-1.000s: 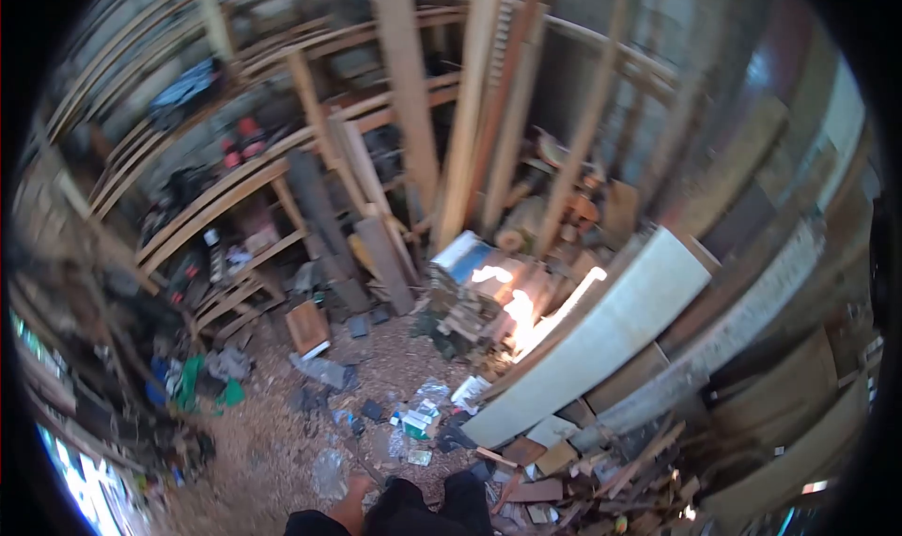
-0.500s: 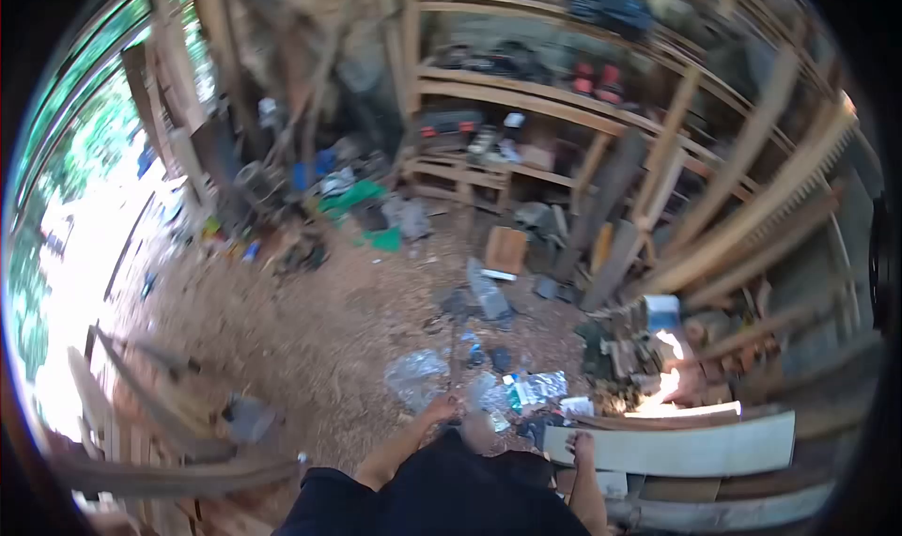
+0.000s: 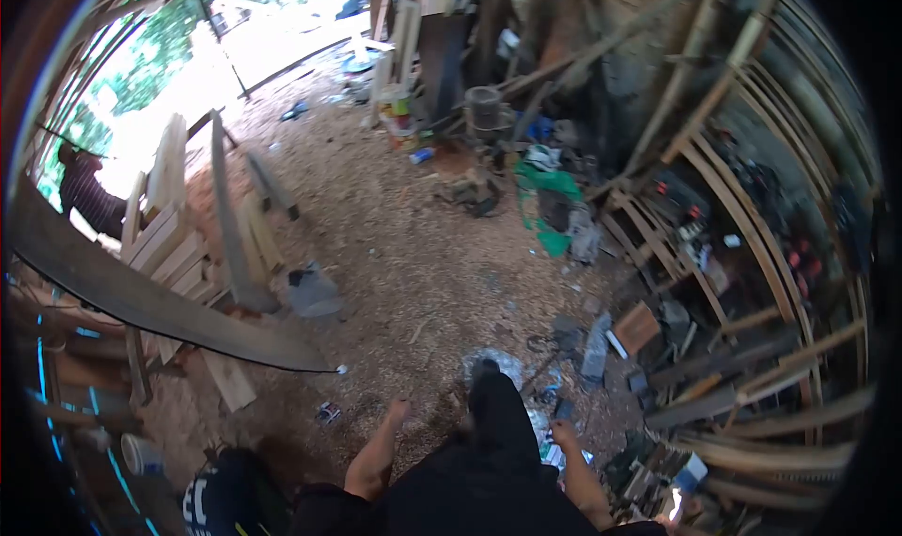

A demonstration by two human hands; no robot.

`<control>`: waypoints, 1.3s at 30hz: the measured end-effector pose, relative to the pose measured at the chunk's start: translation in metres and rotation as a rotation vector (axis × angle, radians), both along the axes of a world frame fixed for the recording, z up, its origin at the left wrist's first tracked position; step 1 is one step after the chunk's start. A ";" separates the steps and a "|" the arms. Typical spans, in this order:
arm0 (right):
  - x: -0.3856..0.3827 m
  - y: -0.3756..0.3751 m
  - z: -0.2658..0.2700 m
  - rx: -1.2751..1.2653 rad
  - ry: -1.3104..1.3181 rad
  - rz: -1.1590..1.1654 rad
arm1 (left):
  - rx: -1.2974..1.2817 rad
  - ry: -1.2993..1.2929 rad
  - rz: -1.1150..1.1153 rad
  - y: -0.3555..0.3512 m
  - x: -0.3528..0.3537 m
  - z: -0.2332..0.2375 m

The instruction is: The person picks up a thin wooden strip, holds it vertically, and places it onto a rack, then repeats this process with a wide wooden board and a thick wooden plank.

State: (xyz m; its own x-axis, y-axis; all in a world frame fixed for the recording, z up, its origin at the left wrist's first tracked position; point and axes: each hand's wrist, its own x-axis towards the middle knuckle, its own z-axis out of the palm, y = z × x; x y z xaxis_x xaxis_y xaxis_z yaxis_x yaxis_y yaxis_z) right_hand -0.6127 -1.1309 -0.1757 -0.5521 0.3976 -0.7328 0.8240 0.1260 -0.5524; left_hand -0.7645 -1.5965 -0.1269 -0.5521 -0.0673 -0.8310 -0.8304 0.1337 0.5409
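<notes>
My left hand [image 3: 400, 407] hangs at the lower middle, over the floor of wood chips [image 3: 395, 292], with its fingers curled and touching nothing I can see. To the right, my right hand [image 3: 564, 431] is above plastic litter, fingers bent in; whether it holds anything is too small to tell. Between the two, my dark-clothed leg [image 3: 493, 404] reaches forward, its foot beside or on a clear plastic sheet [image 3: 507, 365]. A clear plastic piece [image 3: 595, 350] lies farther right, near a brown box [image 3: 636, 328].
Stacked boards [image 3: 169, 245] and a long curved plank [image 3: 160, 301] are at left, near a person [image 3: 85, 193]. A white bucket [image 3: 141, 454] stands lower left. Wooden shelves [image 3: 742, 226] line the right, with a green sheet [image 3: 552, 240] on the floor.
The view has swung left, so the shelves now sit farther right and the left-hand boards and a person show. My leg has come forward between my hands.
</notes>
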 end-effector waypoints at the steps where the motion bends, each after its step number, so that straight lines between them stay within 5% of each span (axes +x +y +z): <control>1: 0.008 0.010 -0.082 0.086 -0.115 0.295 | 0.038 0.001 0.036 -0.006 -0.003 0.008; 2: -0.025 -0.004 -0.008 0.167 -0.224 0.663 | 0.076 0.009 0.069 -0.013 -0.009 0.010; 3: -0.040 -0.013 -0.007 0.010 -0.370 0.411 | 0.067 0.019 0.103 -0.018 -0.016 0.008; 8: -0.180 -0.042 0.022 -0.139 -0.463 0.312 | 0.080 -0.063 0.391 -0.047 -0.087 0.015; 11: -0.319 -0.039 -0.022 0.001 -0.253 0.581 | 0.040 -0.078 0.349 -0.059 -0.135 0.000; 13: -0.379 -0.058 -0.053 0.092 -0.066 0.800 | -0.256 0.041 -0.164 -0.079 -0.164 -0.027; 14: -0.429 -0.074 -0.020 0.298 0.046 1.055 | -0.294 0.073 -0.125 -0.084 -0.187 -0.042; 15: -0.472 -0.086 -0.002 0.028 0.027 0.634 | -0.330 0.109 -0.080 -0.085 -0.213 -0.052; 16: -0.509 -0.102 0.015 -0.053 0.118 0.455 | -0.328 0.097 -0.066 -0.073 -0.245 -0.014; 17: -0.549 -0.110 0.024 -0.142 0.122 0.494 | -0.331 0.184 -0.070 -0.056 -0.280 0.056; 19: -0.609 -0.131 0.065 -0.175 0.145 0.513 | -0.244 0.335 0.237 -0.045 -0.325 0.068; 24: -0.701 -0.160 0.105 -0.081 0.092 0.693 | -0.105 0.295 0.332 -0.060 -0.388 0.056; 25: -0.714 -0.164 0.106 -0.060 0.055 0.726 | -0.102 0.282 0.340 -0.067 -0.395 0.046; 28: -0.743 -0.138 -0.013 0.244 0.237 1.046 | -0.100 0.159 0.432 -0.090 -0.402 0.019; 30: -0.756 -0.149 0.043 0.339 0.139 1.271 | -0.101 -0.049 0.460 -0.109 -0.404 -0.004; 34: -0.775 -0.115 -0.071 0.238 -0.026 1.014 | -0.067 -0.211 0.418 -0.147 -0.436 -0.016; 37: -0.832 -0.158 0.002 0.108 -0.414 1.045 | -0.078 -0.238 0.383 -0.176 -0.484 -0.021; 39: -0.878 -0.184 -0.004 0.192 -0.335 1.001 | -0.174 -0.078 0.350 -0.193 -0.540 -0.013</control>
